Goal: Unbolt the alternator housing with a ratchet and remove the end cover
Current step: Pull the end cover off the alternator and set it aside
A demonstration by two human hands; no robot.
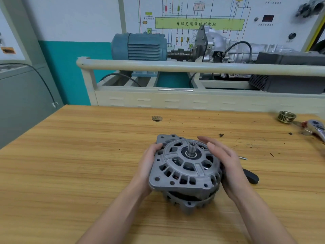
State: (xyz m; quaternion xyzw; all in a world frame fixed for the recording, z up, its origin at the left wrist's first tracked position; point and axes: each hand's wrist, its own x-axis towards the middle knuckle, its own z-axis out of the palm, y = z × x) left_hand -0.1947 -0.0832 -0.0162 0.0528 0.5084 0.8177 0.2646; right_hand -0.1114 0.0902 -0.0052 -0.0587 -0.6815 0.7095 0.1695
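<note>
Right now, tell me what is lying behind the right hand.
A black handle sticks out from behind the right hand on the wooden table, and a thin metal pin lies just past it. The hand covers the handle's other end, so the tool can't be identified.

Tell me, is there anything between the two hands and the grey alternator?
Nothing visible. The left hand grips the grey cast-metal alternator at its left side, and the right hand rests against its right side.

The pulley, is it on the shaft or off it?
Off. The pulley sits on the table at the far right, and the alternator shaft pokes up bare between both hands.
</note>
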